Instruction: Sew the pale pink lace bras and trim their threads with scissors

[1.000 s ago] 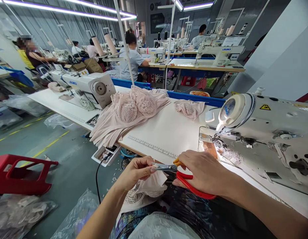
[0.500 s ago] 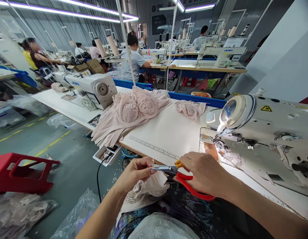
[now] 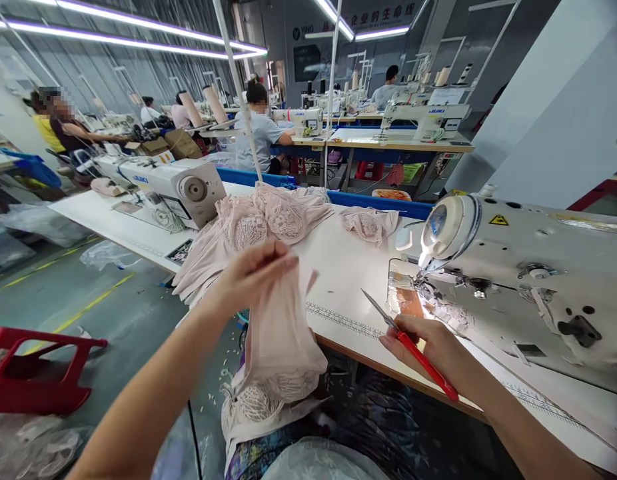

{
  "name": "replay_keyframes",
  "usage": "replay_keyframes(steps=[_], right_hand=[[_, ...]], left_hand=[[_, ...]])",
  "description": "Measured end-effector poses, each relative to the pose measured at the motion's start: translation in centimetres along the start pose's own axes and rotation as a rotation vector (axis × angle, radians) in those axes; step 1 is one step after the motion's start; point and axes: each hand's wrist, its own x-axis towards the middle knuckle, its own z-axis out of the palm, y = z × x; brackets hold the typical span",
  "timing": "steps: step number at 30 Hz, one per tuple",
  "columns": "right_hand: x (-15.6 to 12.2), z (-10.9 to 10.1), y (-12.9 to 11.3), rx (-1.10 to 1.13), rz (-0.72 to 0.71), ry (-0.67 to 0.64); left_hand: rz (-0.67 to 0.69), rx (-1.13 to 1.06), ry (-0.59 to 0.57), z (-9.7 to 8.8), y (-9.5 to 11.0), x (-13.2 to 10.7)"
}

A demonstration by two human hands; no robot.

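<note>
My left hand [image 3: 256, 270], a little blurred, pinches the upper edge of a pale pink lace bra [image 3: 283, 327]. The bra hangs down from it, its cups resting on my lap. In my right hand [image 3: 418, 343] is a pair of scissors [image 3: 413, 350] with red handles, held over the table edge with the blades pointing up and to the left. A small scrap of fabric [image 3: 312, 281] shows beside the raised bra. Further back on the white table lies a pile of similar bras [image 3: 268, 220], and a single lace piece [image 3: 369, 223] sits to its right.
A sewing machine [image 3: 538, 267] with its lamp lit stands close on my right. Another sewing machine [image 3: 178, 190] is at the table's left. A red stool [image 3: 38, 367] and plastic bags are on the floor. Several people sit at machines farther off.
My left hand has lifted the bra edge up and left, away from the scissors. My right hand has moved right with the scissors, whose blades were at the fabric before.
</note>
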Motion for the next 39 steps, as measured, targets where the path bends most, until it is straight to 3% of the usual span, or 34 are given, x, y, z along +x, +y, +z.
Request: replay_keyframes(steps=[5, 8, 11, 13, 17, 19, 21, 23, 28, 30, 33, 37, 39], right_hand=[[-1.3, 0.1, 1.4, -0.016, 0.053, 0.076], [-2.4, 0.3, 2.1, -0.047, 0.042, 0.157], [-3.1, 0.6, 2.8, -0.083, 0.011, 0.213], [-3.4, 1.0, 3.2, -0.115, -0.026, 0.246], [-3.6, 2.0, 3.8, -0.201, -0.118, 0.27], [-3.8, 2.5, 3.9, -0.242, -0.154, 0.248], [-4.1, 3.0, 3.9, -0.266, -0.19, 0.229], [-4.4, 3.6, 3.8, -0.271, -0.237, 0.233], [-4.5, 4.9, 3.5, -0.276, -0.306, 0.275], [-4.1, 5.2, 3.5, -0.266, -0.304, 0.257], [-3.4, 5.3, 3.4, -0.238, -0.311, 0.214], [-2.3, 5.5, 3.3, -0.233, -0.35, 0.155], [-2.0, 5.7, 3.2, -0.238, -0.373, 0.135]], left_hand=[[0.304, 0.142, 0.097, -2.2, 2.5, 12.7], [0.498, 0.241, 0.124, -2.4, 5.8, 15.4], [0.676, 0.455, 0.087, -0.1, 7.2, 13.4], [0.714, 0.582, 0.008, 2.9, 5.2, 10.8], [0.618, 0.623, -0.4, 9.5, -4.4, 5.5], [0.539, 0.577, -0.508, 11.1, -9.1, 3.5], [0.496, 0.566, -0.504, 11.3, -12.1, 2.1], [0.476, 0.588, -0.474, 10.5, -13.3, 1.4], [0.447, 0.674, -0.508, 9.7, -13.0, 1.3], [0.342, 0.551, -0.428, 10.2, -13.1, 1.6], [0.11, 0.303, -0.182, 9.8, -14.4, 2.5], [-0.127, 0.214, 0.211, 5.7, -16.7, 3.5], [-0.141, 0.327, 0.454, 3.8, -16.8, 2.8]])
